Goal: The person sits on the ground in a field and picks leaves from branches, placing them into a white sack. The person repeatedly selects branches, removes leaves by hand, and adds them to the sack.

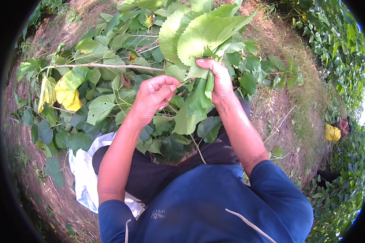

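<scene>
My right hand [217,77] grips a bunch of large, broad green leaves [205,32] with toothed edges, perhaps mulberry. The thumb presses across their bases, and more leaf hangs below the fist. Just left of it, my left hand [158,95] pinches a thin green stalk [183,83] between thumb and fingertips. Beneath both hands lies a heap of cut leafy branches [115,63] reaching over my lap. A bare brown branch [103,65] runs across the heap toward the hands. One yellowing leaf [68,91] droops at the left.
A white plastic sack [85,179] lies under my left leg. Dry grass and soil [279,112] surround the heap. Leafy bushes [337,39] line the right side, where a person [343,127] is near a yellow bundle or cloth [332,132].
</scene>
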A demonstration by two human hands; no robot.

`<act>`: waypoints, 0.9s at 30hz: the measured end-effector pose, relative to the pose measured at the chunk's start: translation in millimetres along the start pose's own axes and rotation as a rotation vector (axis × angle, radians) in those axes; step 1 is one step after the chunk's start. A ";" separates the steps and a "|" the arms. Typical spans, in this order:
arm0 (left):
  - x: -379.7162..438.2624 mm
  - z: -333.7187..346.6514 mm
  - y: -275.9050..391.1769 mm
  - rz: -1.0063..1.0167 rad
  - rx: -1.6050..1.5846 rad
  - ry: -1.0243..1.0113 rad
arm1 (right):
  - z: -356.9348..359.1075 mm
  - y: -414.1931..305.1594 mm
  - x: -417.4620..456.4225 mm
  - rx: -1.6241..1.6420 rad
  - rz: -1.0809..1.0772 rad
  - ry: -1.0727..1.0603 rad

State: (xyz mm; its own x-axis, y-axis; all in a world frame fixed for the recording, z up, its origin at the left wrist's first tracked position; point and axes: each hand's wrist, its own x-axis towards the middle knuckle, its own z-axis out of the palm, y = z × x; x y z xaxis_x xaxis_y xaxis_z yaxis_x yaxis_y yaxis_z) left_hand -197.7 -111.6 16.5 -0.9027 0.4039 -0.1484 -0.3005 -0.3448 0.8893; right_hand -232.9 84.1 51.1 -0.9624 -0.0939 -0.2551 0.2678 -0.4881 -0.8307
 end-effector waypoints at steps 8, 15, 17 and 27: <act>12.7 6.1 -32.3 0.234 0.491 0.367 | 7.8 13.8 -6.2 0.005 -0.049 -0.061; 11.5 2.5 -29.3 0.231 0.042 0.411 | 22.1 53.1 -30.0 -0.002 -0.070 -0.056; 8.5 -3.7 -16.8 0.112 -0.172 0.343 | 18.0 49.0 -33.1 0.039 -0.052 -0.038; 24.7 -42.6 3.3 0.274 -0.054 0.612 | 4.9 40.2 -44.5 0.125 -0.036 0.075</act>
State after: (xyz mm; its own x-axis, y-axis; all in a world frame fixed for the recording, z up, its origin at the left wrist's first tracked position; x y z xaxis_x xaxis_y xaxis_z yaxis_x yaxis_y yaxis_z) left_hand -234.1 -138.8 -2.7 -0.9554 -0.2521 -0.1536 -0.0367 -0.4149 0.9091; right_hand -179.6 64.4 31.5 -0.9639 -0.0117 -0.2660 0.2205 -0.5949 -0.7729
